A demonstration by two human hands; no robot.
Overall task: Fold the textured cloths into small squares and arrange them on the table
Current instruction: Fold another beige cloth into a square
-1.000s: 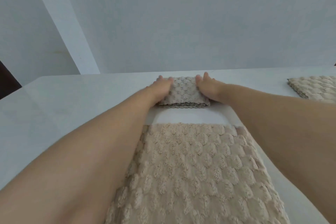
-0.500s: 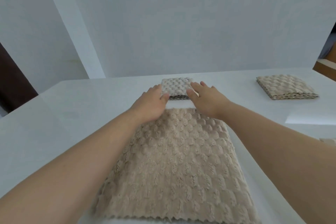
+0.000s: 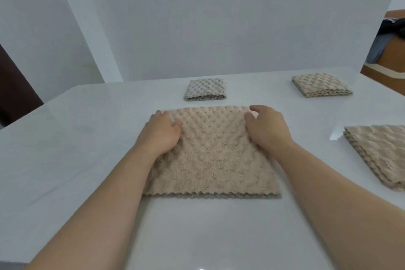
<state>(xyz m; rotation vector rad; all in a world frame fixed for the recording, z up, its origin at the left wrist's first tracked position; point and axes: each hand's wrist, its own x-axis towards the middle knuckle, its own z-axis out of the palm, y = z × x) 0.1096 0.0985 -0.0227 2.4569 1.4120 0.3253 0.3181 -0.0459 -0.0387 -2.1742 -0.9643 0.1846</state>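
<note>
Curling over the far left corner of the beige cloth [image 3: 212,155], the fingers [image 3: 158,114] of the left hand [image 3: 163,132] are seen at the cloth's edge while the thumb is laid on top of the pile, so that corner is taken in a grip. The far right corner is held likewise by the right hand [image 3: 268,132]: its thumb is pressed on the cloth and its forefinger is bent over the far edge. Whether any fingertips are tucked beneath the fabric cannot be told. Both forearms are stretched forward from the near edge of the view, the left one lying over the cloth's left side. The beige cloth is spread flat in the middle of the white table [image 3: 65,160], its zigzag-cut hem turned toward the person. Beyond it, well apart from the hands, a grey folded square [image 3: 206,89] is set near the table's far edge. A tan folded square [image 3: 321,85] is placed to the right of that, also near the far edge. At the right border a stack of cloths [image 3: 381,151] is laid flat, partly cut off by the frame. A pale wall [image 3: 219,17] is seen behind the table.
</note>
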